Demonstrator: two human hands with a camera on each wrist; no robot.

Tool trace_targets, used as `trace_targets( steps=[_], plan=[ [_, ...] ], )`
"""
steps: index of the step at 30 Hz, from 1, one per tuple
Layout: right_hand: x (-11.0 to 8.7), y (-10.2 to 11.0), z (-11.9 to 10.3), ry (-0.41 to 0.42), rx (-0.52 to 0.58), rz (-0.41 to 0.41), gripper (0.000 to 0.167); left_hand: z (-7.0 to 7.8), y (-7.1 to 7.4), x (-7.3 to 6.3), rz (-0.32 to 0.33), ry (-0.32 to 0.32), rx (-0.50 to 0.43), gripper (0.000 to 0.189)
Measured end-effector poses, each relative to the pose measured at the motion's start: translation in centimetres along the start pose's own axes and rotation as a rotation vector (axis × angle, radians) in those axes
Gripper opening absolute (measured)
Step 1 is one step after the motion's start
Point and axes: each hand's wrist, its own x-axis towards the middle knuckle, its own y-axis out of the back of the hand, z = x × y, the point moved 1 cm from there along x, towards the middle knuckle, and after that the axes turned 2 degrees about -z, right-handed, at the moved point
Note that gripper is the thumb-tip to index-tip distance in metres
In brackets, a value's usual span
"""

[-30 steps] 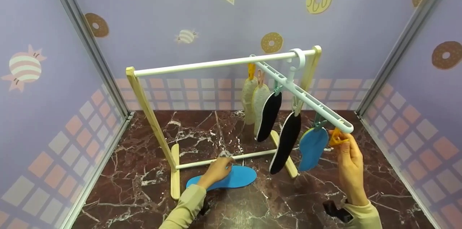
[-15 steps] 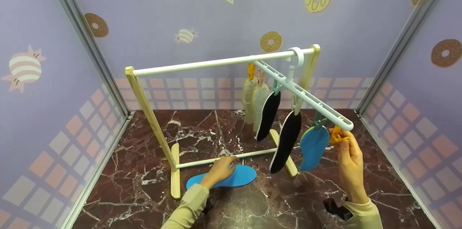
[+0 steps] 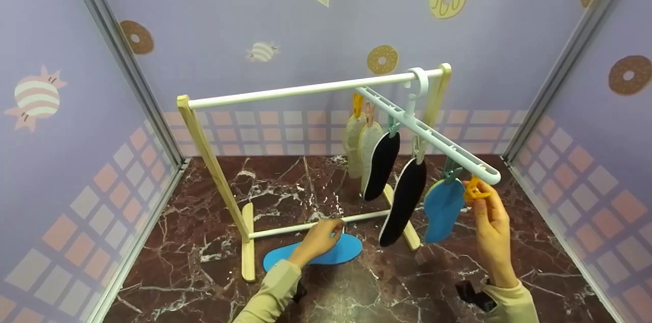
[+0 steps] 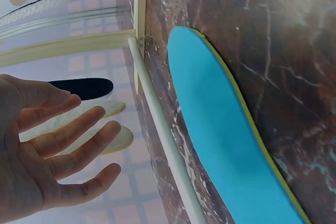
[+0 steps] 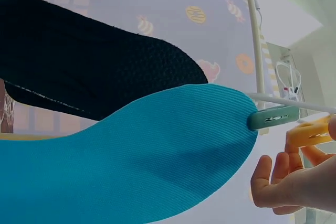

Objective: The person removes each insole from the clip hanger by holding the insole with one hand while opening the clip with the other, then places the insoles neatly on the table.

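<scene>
One orange clip [image 3: 477,192], head view, pinched in the right hand [image 3: 494,229] at the near end of the white hanger [image 3: 409,118]; left hand [image 3: 320,240] above the flat blue insole [image 3: 350,250] on the table [image 3: 351,297]; over to the left wrist, that hand's fingers loosely spread; right wrist now, green clip [image 5: 275,118] biting the hanging blue insole [image 5: 173,156], black insole [image 5: 105,56] behind it.

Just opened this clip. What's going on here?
A person's right hand holds an orange clip at the near end of a hanger hooked on a rack. No insole hangs from that clip. Two pale insoles, two black ones and a blue one hang from other clips. The left hand, holding nothing, hovers over a loose blue insole lying on the table.
</scene>
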Motion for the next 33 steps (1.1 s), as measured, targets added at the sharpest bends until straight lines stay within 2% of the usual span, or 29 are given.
trace_targets(
  steps=[13,18,23,33],
  plan=[
    [0.0,-0.1,-0.1,-0.005,0.048,-0.017,0.035,2.5,0.1,0.2,0.048,-0.092,0.053,0.020],
    [0.0,-0.1,-0.2,-0.007,0.006,-0.010,0.034,3.6,0.2,0.2,0.012,-0.086,0.029,0.023],
    [0.0,-0.1,-0.1,0.000,0.025,0.001,0.029,4.4,0.2,0.2,-0.012,-0.096,-0.007,0.024],
    [0.0,0.0,-0.1,-0.004,-0.005,-0.025,0.035,5.6,0.2,0.0,-0.032,-0.093,0.021,0.022]
  ],
)
